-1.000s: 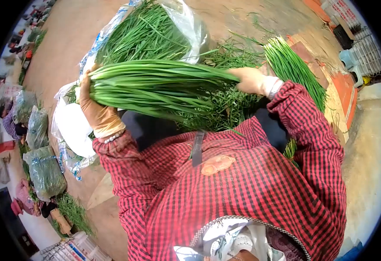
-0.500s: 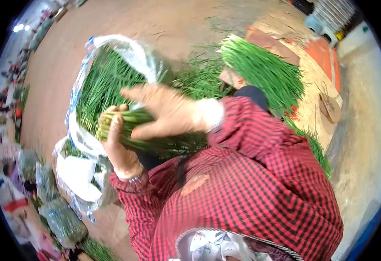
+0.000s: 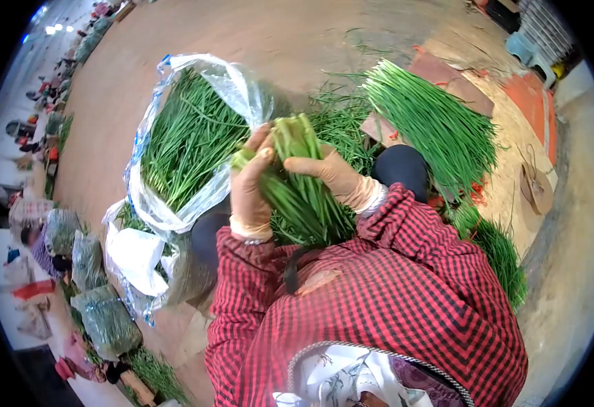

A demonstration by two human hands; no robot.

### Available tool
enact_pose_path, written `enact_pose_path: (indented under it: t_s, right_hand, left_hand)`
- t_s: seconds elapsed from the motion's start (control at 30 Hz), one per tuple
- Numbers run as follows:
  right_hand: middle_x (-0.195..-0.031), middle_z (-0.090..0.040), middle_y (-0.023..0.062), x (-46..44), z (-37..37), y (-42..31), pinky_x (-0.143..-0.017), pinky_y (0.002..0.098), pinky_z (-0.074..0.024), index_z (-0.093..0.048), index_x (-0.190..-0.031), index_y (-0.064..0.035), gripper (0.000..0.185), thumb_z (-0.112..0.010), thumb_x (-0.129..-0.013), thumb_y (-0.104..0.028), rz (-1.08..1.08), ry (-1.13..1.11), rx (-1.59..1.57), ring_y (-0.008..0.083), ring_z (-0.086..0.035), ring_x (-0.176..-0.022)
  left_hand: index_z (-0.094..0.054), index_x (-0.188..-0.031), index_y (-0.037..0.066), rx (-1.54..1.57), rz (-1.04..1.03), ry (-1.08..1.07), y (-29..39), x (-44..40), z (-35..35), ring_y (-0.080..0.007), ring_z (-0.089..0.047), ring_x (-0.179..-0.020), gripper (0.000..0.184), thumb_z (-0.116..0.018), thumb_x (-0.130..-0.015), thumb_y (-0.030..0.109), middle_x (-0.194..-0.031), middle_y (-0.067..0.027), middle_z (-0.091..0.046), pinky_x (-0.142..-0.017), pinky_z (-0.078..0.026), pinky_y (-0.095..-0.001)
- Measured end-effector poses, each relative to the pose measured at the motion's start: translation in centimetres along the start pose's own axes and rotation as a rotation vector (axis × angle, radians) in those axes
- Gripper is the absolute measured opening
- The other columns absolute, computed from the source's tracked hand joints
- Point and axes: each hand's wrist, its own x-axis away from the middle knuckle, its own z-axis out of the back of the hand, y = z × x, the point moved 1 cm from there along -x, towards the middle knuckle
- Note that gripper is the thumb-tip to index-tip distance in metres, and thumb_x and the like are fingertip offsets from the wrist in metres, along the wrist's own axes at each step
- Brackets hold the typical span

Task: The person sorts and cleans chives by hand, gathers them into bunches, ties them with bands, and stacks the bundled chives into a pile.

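Both of my hands wear thin pale gloves and hold a bunch of chives over my lap, its pale cut ends pointing up and away and its green leaves hanging toward me. My left hand is closed on the left side of the bunch. My right hand wraps the right side, its thumb across the stalks. Just beyond the left hand, an open clear plastic bag with a blue-and-white edge is filled with loose chives. More scattered green leaves lie behind my right hand.
At the right, a large neat pile of chives lies on a board beside a round brown object. Another heap is by my right side. Filled plastic bags and people line the left. A blue stool stands far right.
The bunch has turned from lying sideways to ends upward. My right hand, open and blurred above it before, now grips it. Both hands appear farther right in view.
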Motion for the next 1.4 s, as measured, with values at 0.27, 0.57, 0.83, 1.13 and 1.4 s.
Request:
enact_pose_path:
  t_s: [0.27,0.57,0.83,1.13,1.4]
  right_hand:
    - [-0.112,-0.063,0.0028,-0.2,2.1,-1.5,-0.093,0.0305,-0.0456,-0.06,-0.123,-0.007,0.042,-0.072,-0.083,-0.013,0.04,0.018,0.335,0.0127,-0.057,-0.105]
    - [-0.127,-0.058,0.0175,0.6,8.8,-11.0,-0.102,0.043,-0.046,-0.057,-0.118,-0.0014,0.041,-0.062,-0.086,-0.026,0.497,0.136,-0.061,0.0298,-0.051,-0.124]
    - [-0.125,-0.058,0.0194,0.9,9.5,-12.3,-0.095,0.0479,-0.05,-0.057,-0.117,-0.001,0.042,-0.061,-0.089,-0.032,0.565,0.103,-0.173,0.0336,-0.055,-0.117]
    - [-0.135,-0.049,0.0224,-1.0,4.1,-8.6,-0.096,0.0469,-0.0507,-0.053,-0.124,0.0025,0.049,-0.059,-0.09,-0.032,0.318,0.079,0.042,0.0347,-0.046,-0.128]
    - [-0.122,-0.061,0.0126,-1.5,2.8,-5.7,-0.094,0.0358,-0.0493,-0.055,-0.125,0.0033,0.045,-0.062,-0.089,-0.022,0.209,0.076,0.133,0.0221,-0.062,-0.106]
  left_hand:
    - [-0.056,-0.123,-0.006,-0.015,-0.014,0.153,-1.8,-0.2,-1.4,-0.0221,-0.064,-0.102,0.037,-0.062,-0.089,0.007,-0.117,-0.0158,-0.064,-0.091,-0.051,-0.0324]
    - [-0.051,-0.128,0.003,-0.151,-0.212,0.334,4.7,2.3,8.3,-0.0041,-0.041,-0.053,0.036,-0.057,-0.096,0.02,-0.063,0.0071,-0.043,-0.058,-0.038,-0.0225]
    - [-0.054,-0.124,0.001,-0.171,-0.244,0.406,7.3,3.6,10.6,-0.0056,-0.042,-0.052,0.034,-0.059,-0.094,0.016,-0.063,0.0035,-0.046,-0.057,-0.038,-0.0219]
    - [-0.061,-0.121,0.003,-0.567,0.022,0.077,5.8,-1.1,-0.7,-0.0023,-0.049,-0.058,0.043,-0.074,-0.083,0.017,-0.098,-0.0045,-0.068,-0.05,-0.04,-0.0164]
    - [-0.061,-0.115,0.001,-0.51,0.036,-0.213,-0.7,-3.7,-1.9,-0.0067,-0.058,-0.079,0.036,-0.075,-0.082,0.008,-0.092,0.0007,-0.065,-0.07,-0.049,-0.0217]
